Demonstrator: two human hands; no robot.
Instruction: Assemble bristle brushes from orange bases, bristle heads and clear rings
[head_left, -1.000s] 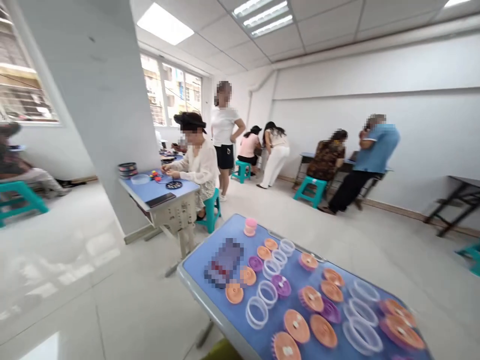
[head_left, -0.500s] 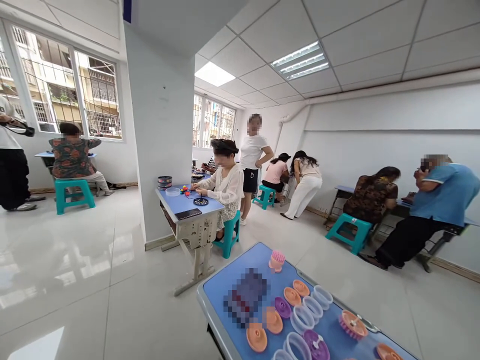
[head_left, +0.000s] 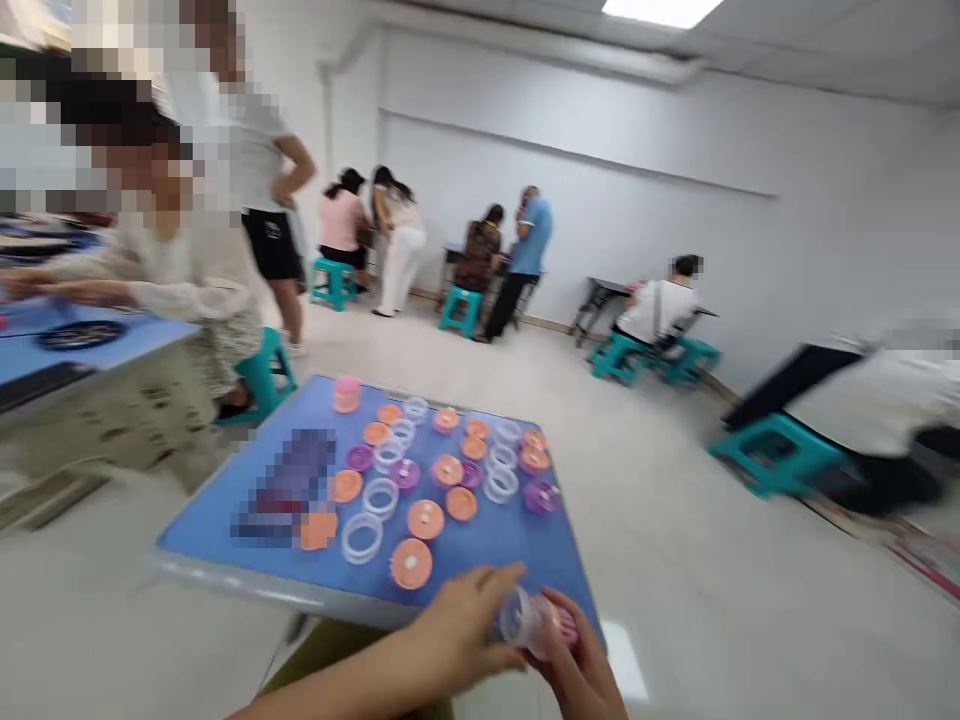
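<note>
The left hand [head_left: 457, 630] and the right hand [head_left: 577, 675] hold, with curled fingers [head_left: 495, 578], a clear plastic ring with a pink part [head_left: 536, 622] just beyond the near edge of the blue rectangular table [head_left: 247, 590]. Many flat orange discs [head_left: 411, 563], purple discs [head_left: 405, 474] and clear plastic rings [head_left: 362, 538] still lie separate, so much seems left.

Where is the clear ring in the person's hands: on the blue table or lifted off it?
Lifted off: the clear ring is held in the air between the left hand and right hand.
</note>
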